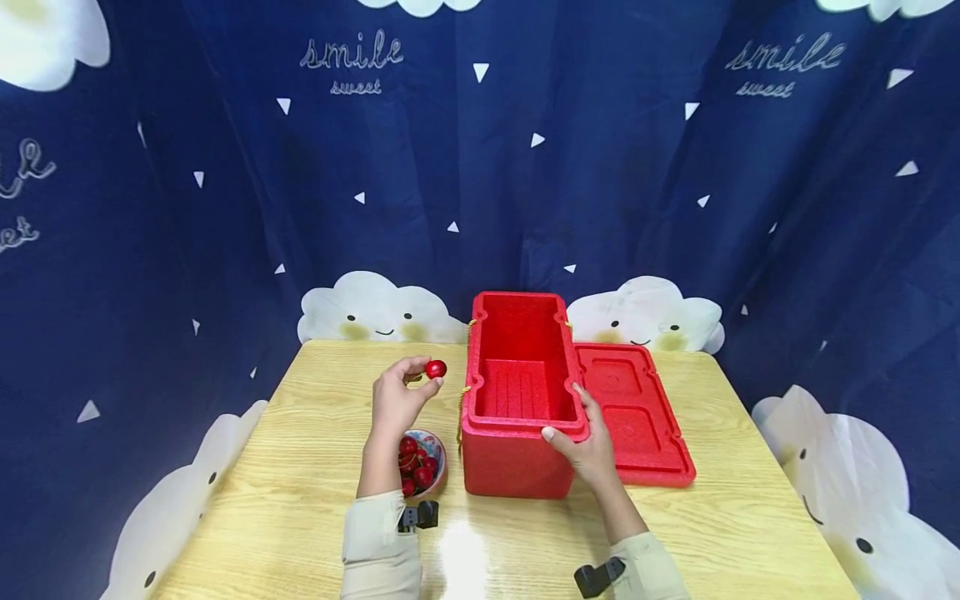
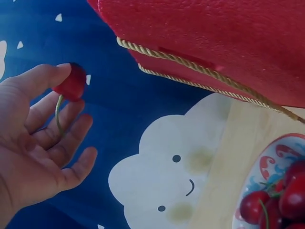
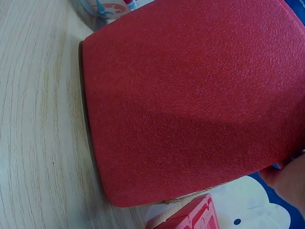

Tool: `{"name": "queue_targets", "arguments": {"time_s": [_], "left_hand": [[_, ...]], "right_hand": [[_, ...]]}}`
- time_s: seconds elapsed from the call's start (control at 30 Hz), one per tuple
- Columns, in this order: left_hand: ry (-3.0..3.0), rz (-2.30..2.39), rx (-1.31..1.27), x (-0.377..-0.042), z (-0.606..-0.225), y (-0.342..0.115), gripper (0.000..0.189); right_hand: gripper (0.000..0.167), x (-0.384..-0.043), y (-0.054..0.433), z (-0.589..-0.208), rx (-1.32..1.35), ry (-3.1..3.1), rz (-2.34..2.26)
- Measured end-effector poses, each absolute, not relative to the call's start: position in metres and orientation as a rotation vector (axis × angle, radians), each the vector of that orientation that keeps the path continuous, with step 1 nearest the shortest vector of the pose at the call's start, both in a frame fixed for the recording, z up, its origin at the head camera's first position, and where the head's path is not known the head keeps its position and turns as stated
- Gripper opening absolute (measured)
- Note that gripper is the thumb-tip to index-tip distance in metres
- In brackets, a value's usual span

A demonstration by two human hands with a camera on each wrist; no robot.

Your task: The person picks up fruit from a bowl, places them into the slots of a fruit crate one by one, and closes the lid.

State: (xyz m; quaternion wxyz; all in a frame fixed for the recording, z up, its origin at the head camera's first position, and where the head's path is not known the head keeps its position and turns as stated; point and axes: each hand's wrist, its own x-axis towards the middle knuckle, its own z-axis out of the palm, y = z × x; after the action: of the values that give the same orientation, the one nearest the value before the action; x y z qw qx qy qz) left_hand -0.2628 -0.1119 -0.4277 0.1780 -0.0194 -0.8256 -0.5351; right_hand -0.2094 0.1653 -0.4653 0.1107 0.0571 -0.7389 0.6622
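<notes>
We see a dark blue fabric curtain with white clouds and triangles [image 1: 480, 183] hanging behind the pale wood-grain tabletop [image 1: 322, 467]. On the tabletop stands a deep, rectangular red foam box [image 1: 510, 467], its long side running near to far, so that we look down onto its ridged floor. Twisted golden cords [image 2: 200, 67] run along its left and right sides, probably as handles. A flat red foam lid with recessed panels [image 1: 630, 400] lies just right of the box; we take it to be set there so the opening is uncovered.

Our right hand [image 1: 592, 446] holds the box's near right corner, thumb over the near edge and fingers along the right rim, most likely to steady the light material. Our left hand [image 1: 397, 396] is raised left of the box, thumb and fingertips narrowed to a pinch.

Just left of the box, near the left forearm, sits a round white bowl with red and blue patterning [image 2: 267, 167], within easy reach of that hand; it gathers shiny dark red cherries [image 1: 423, 477]. Smallest is the single glossy red cherry with a green stem [image 1: 436, 369] pinched in our left hand, above the tabletop and outside the box, gripped by its sides, presumably to spare its skin.
</notes>
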Motion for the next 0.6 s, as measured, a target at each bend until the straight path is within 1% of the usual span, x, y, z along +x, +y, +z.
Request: {"name": "queue_targets", "arguments": {"time_s": [0.3,0.6], "left_hand": [[-2.397,-1.617,-0.139,-0.269,-0.41,-0.109,0.036],[-2.431,-1.751,-0.229,-0.277,-0.401,-0.101,0.034]], "right_hand": [[0.078,-0.209,0.167,-0.465,0.173,-2.155,1.969],[0.079,-0.211,0.17,-0.459,0.2,-2.2,2.001]]}}
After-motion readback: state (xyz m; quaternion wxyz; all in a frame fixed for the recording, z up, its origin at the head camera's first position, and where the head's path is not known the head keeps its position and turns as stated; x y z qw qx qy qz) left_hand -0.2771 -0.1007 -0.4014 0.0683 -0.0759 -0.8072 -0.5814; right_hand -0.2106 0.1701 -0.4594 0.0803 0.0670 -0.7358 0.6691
